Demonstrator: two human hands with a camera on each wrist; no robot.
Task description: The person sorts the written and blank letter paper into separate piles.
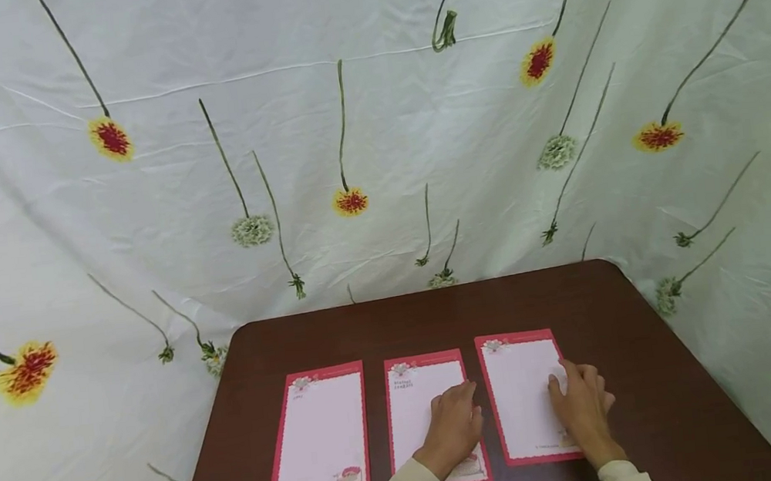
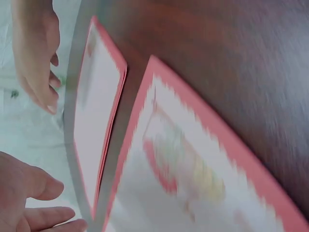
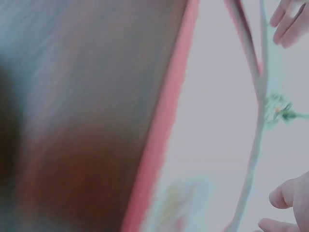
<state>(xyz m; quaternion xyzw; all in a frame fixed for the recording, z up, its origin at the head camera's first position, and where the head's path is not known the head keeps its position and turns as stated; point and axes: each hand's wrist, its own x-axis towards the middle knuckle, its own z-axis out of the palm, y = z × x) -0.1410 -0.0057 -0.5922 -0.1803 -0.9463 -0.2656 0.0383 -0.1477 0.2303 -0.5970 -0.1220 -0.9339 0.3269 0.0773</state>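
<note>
Three red-bordered sheets of letter paper lie in a row: a left sheet [image 1: 324, 436], a middle sheet [image 1: 415, 408] and a right sheet [image 1: 522, 398]. Each has a flower at the top left and a small drawing low on the right. My left hand [image 1: 452, 424] is over the middle sheet's right side, hiding part of it. Its thumb and fingers stand apart in the left wrist view, nothing between them. Over the right edge of the right sheet is my right hand [image 1: 583, 407], fingers loosely bent and thumb apart. Whether either hand touches paper I cannot tell.
The sheets lie on a dark brown table [image 1: 659, 400] with rounded far corners. Behind and beside it hangs a pale cloth [image 1: 403, 130] printed with flowers on long stems. Short writing shows near the top of the left and middle sheets.
</note>
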